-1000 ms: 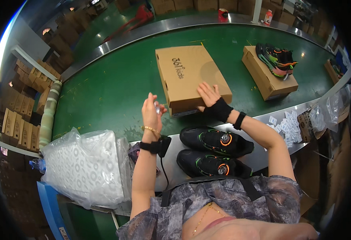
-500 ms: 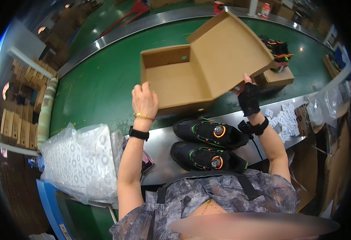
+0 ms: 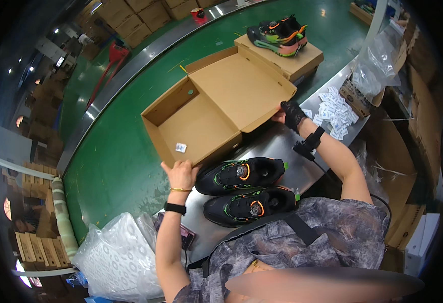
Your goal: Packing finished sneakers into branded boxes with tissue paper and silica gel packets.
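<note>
A brown cardboard shoebox stands open on the green belt, its attached lid folded back to the right. One small white sachet lies on the bottom of the box. My left hand grips the near left corner, fingers curled at the wall's edge. At the lid's near right corner, my right hand, in a black fingerless glove, pinches the cardboard edge. Between my arms, two black shoes with green and orange trim lie side by side on the metal ledge, toes to the left.
Loose white sachets are heaped on the ledge at right, beside a patterned carton. Behind the lid, another pair of shoes rests on a closed box. At lower left lies plastic-wrapped patterned paper, with a phone nearby.
The lid has come down from its raised tilt to lie farther back. A sachet now shows inside the box. My view has turned, bringing the far shoes nearer the middle.
</note>
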